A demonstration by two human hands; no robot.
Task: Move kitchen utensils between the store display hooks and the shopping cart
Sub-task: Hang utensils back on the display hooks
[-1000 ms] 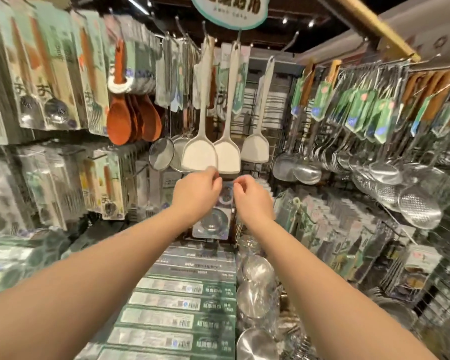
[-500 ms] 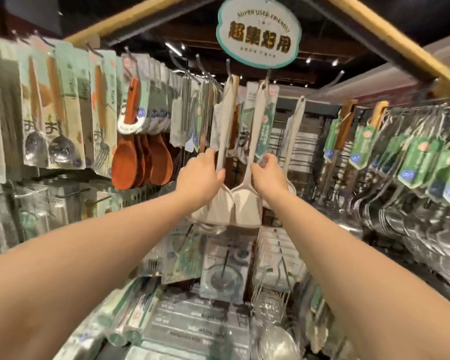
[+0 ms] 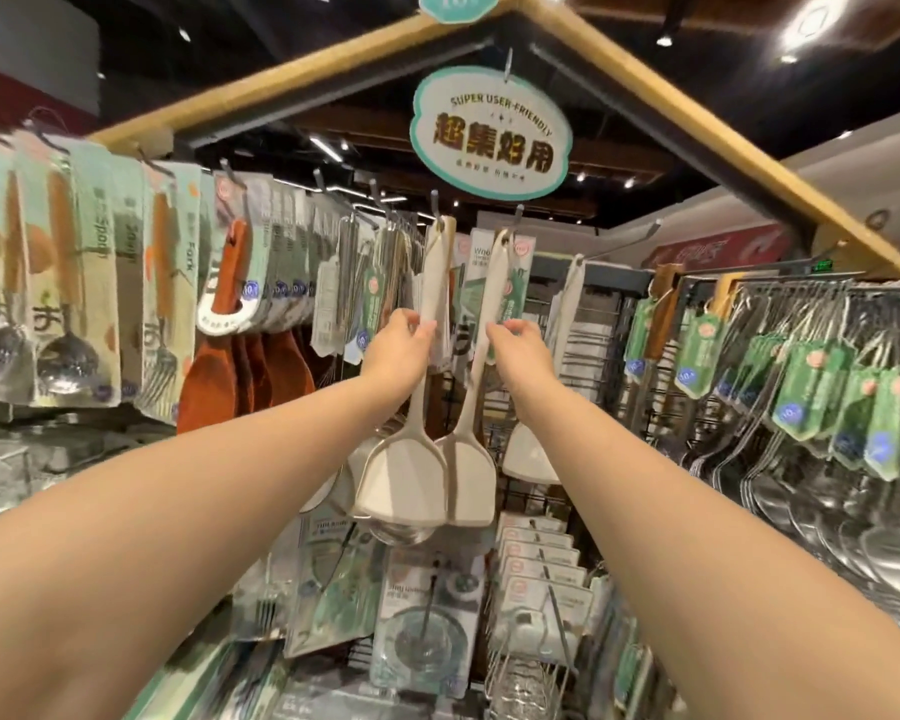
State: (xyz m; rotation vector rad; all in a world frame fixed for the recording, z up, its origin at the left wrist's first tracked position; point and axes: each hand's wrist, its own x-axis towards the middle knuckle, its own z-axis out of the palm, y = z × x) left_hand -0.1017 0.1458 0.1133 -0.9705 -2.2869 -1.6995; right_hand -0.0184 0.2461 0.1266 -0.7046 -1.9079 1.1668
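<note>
Left hand [image 3: 393, 350] pinches the handle of the left cream spatula [image 3: 404, 478] about mid-shaft. Right hand [image 3: 523, 343] pinches the right cream spatula [image 3: 471, 475] the same way. Both hang from neighbouring display hooks [image 3: 436, 207] on the rack's top row, long axes near vertical, blades down and touching side by side. The hanging holes sit above each hand. To free them, I judge each handle must rise, then slide along its hook toward the body. Shopping cart not in view.
</note>
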